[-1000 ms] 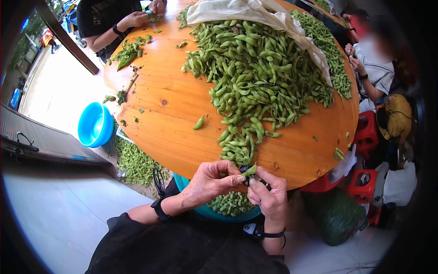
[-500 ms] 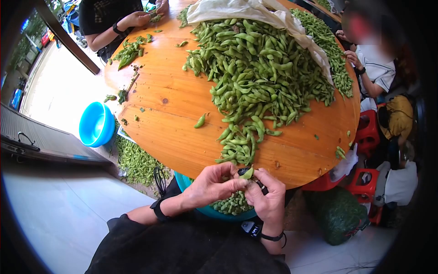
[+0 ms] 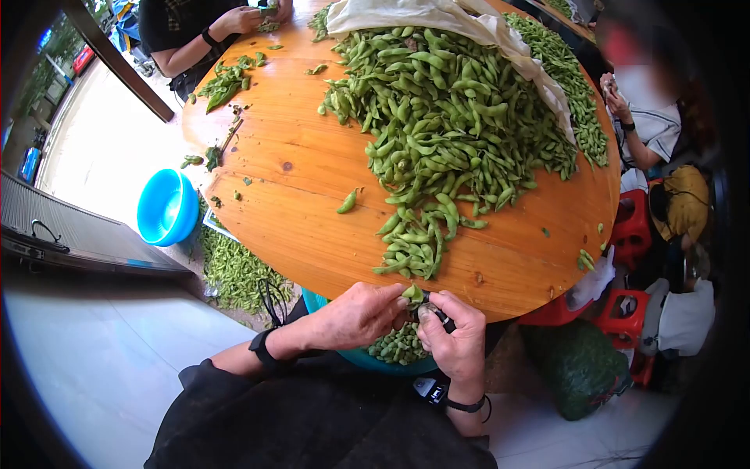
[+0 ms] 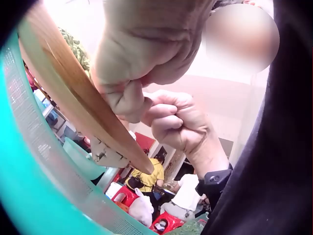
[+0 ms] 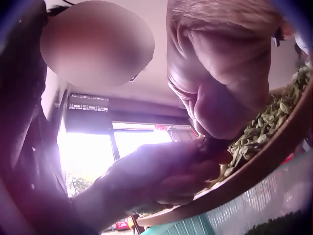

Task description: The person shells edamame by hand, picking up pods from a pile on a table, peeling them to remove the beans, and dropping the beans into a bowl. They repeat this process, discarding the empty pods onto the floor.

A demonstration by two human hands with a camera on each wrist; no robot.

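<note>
In the head view my left hand [image 3: 355, 316] pinches a green soybean pod [image 3: 414, 294] at the table's near edge. My right hand [image 3: 455, 332] is close beside it, fingers curled round a small black tool [image 3: 445, 320] whose kind I cannot tell. The right thumb touches the pod. Below both hands, a teal basket [image 3: 312, 301] holds green beans [image 3: 397, 344], partly hidden by the hands. In the left wrist view the curled fingers of both hands meet beside the table edge. The right wrist view shows the hands meeting too, with the pod hidden.
A large heap of pods [image 3: 445, 117] lies on the round wooden table [image 3: 297, 211], partly under a pale cloth [image 3: 422, 16]. More pods [image 3: 242, 270] cover the floor at left, near a blue basin [image 3: 168, 207]. Red stools [image 3: 629, 227] and other people are at right.
The pod has turned between my hands and its tip now points more upward. My left fingers have shifted their grip and curled in more. The right hand stays almost in place.
</note>
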